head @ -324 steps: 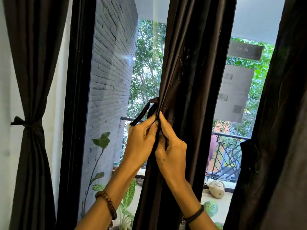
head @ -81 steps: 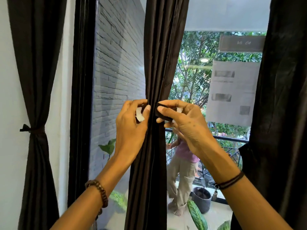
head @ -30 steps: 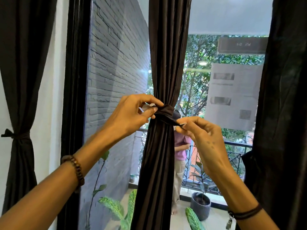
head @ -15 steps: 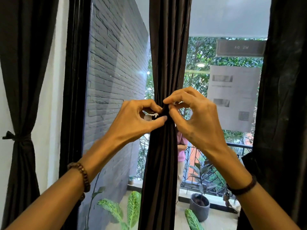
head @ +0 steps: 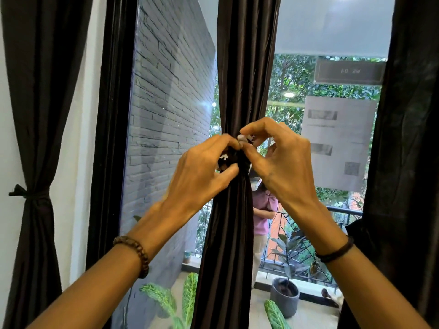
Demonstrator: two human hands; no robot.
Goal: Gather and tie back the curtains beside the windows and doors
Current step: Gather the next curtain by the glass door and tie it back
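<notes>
A dark brown curtain (head: 240, 67) hangs in the middle of the window, gathered into a narrow bundle. A dark tie-back strap (head: 234, 160) with white ends is wrapped round it at mid height. My left hand (head: 202, 176) pinches the strap on the left side of the bundle. My right hand (head: 278, 160) pinches a white end of the strap just above and to the right. Both hands meet at the bundle, and the strap is mostly hidden by my fingers.
A second dark curtain (head: 35, 91) hangs at the left, tied at its waist. A third curtain (head: 408, 162) hangs loose at the right edge. Behind the glass are a brick wall (head: 166, 115), a railing, potted plants (head: 285, 295) and a person (head: 261, 214).
Over the last second my right hand came up from the lower right to meet my left hand at the strap. The curtain, loose ten seconds ago, is now bundled with the strap round it.
</notes>
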